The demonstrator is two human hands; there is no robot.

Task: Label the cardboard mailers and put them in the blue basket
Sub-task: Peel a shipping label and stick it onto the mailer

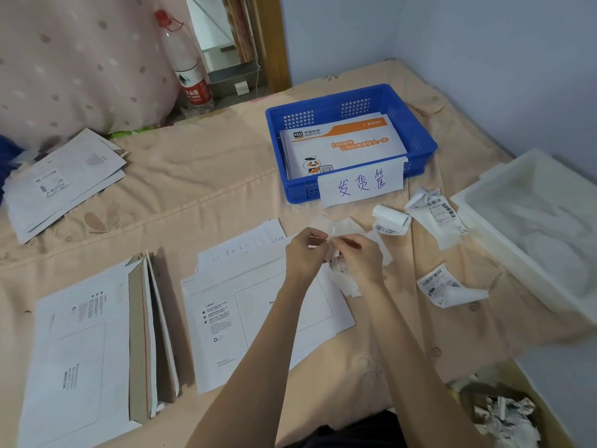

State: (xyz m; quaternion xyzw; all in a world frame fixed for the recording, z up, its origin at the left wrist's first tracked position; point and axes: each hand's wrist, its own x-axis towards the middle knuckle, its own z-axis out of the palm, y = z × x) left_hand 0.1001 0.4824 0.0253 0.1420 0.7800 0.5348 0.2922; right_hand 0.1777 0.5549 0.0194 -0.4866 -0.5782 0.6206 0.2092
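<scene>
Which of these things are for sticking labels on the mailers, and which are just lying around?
For the job: label pinched by left hand and right hand; mailer under them; mailer stack; loose labels; blue basket.

Lying around: water bottle; white bin; scrap box.

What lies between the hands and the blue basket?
Head view: between the hands and blue basket lies bare peach sheet, plus the basket's handwritten paper sign.

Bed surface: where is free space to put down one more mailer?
Bare sheet lies between the far-left mailer pile and the blue basket, beyond the mailer under the hands. Right of it is crowded: loose labels and the white tray.
</scene>
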